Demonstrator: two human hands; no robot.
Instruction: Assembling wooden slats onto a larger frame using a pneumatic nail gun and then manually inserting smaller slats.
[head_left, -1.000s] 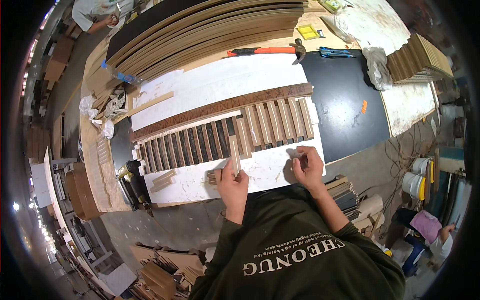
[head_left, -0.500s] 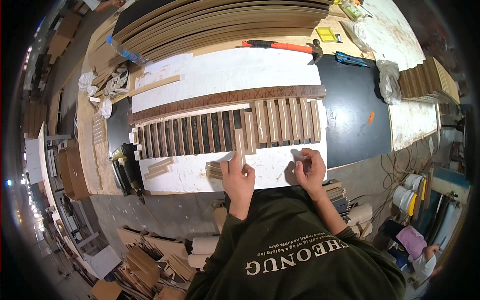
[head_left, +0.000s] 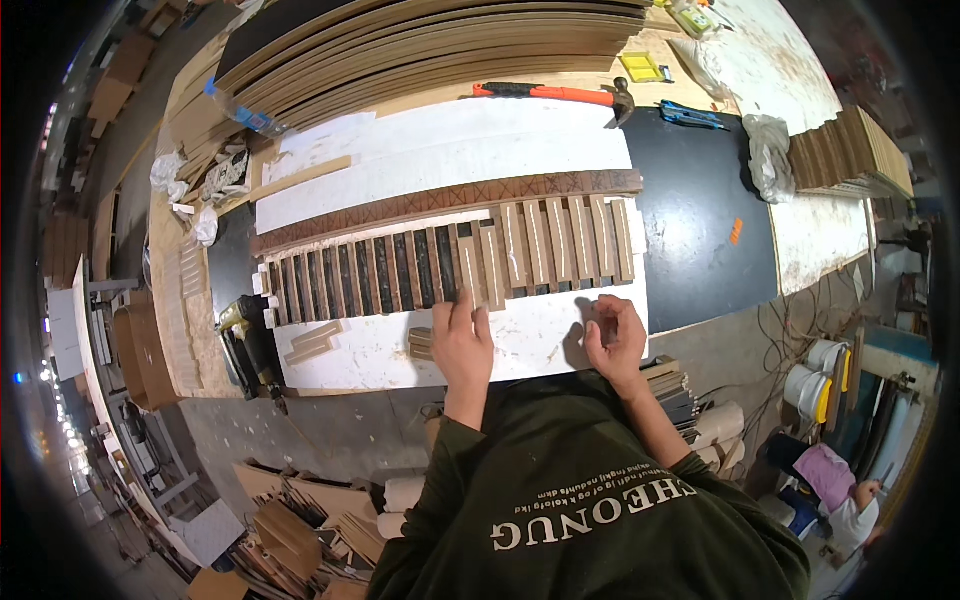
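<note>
My left hand (head_left: pixel 464 342) is closed at the near end of a short wooden strip (head_left: pixel 468 262) with a pale line along it, which lies in the row. Beside it lies a similar strip (head_left: pixel 492 268), its near end jutting out toward me. Farther right, several more lined strips (head_left: pixel 540 245) lie side by side. To the left, the row (head_left: pixel 350 272) shows dark gaps between narrow wooden bars. My right hand (head_left: pixel 615 340) hovers over the white board near the row's right end, fingers loosely curled and thumb apart, with nothing visible in it.
Loose strips (head_left: pixel 420 343) lie left of my left hand, with more strips (head_left: pixel 313 343) farther left. A nail gun (head_left: pixel 245 335) rests at the left edge. Behind the long marked bar (head_left: pixel 440 205) are a hammer (head_left: pixel 560 95) and stacked boards (head_left: pixel 430 50).
My left hand has carried the wooden strip away from me and slightly left, down into the row beside the neighbouring strip. My right hand has stayed nearly still.
</note>
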